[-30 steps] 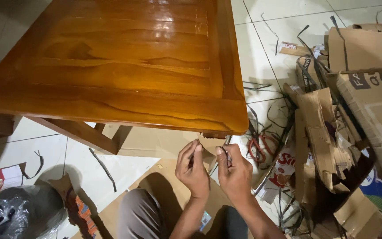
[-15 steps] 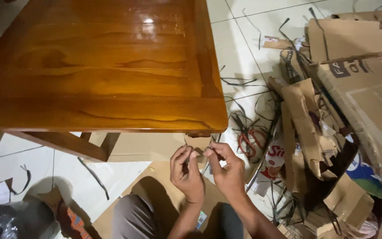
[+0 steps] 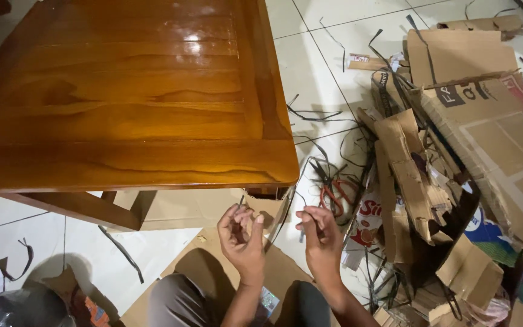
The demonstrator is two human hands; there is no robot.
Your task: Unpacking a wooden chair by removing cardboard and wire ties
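both grips pinch: our right hand (image 3: 321,233) holds a thin strip (image 3: 303,231), hanging near-vertical at lower centre; left hand (image 3: 241,235), fingers curled empty, sits just left.

A room in a home, put to use as a makeshift work spot, is suggested. A polished wooden tabletop (image 3: 122,103) is seen over a white tiled floor (image 3: 316,66). Torn cardboard boxes (image 3: 479,133), black plastic strapping (image 3: 316,115) and red-handled scissors (image 3: 337,197) are scattered across the floor.
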